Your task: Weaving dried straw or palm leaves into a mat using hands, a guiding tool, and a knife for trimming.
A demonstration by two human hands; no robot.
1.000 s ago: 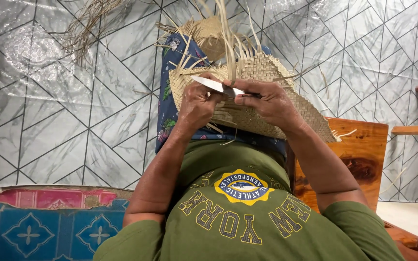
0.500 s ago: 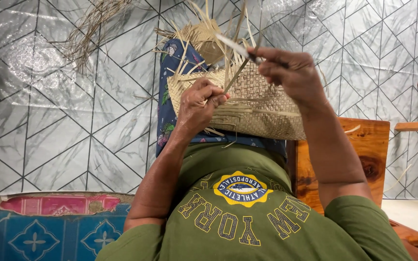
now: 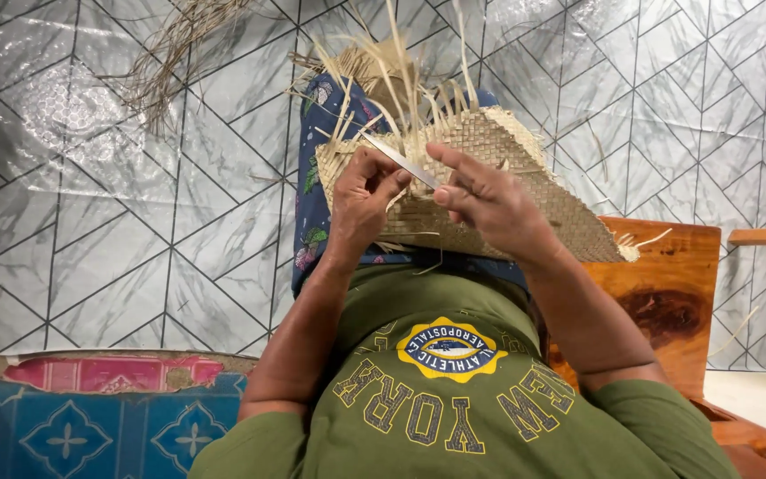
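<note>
The right hand [image 3: 489, 200] is pinching a flat pale strip [image 3: 401, 161] while the left hand [image 3: 365, 195] is gripping the woven mat [image 3: 507, 191], largely plaited, loose ends unfinished.

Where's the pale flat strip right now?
In the head view, the pale flat strip sits centre frame, pinched between the left hand and right hand, just above the woven mat on the lap.

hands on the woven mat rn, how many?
2. Left hand presses the woven mat's near edge; right hand pinches a flat pale strip over its middle. No others visible.
</note>
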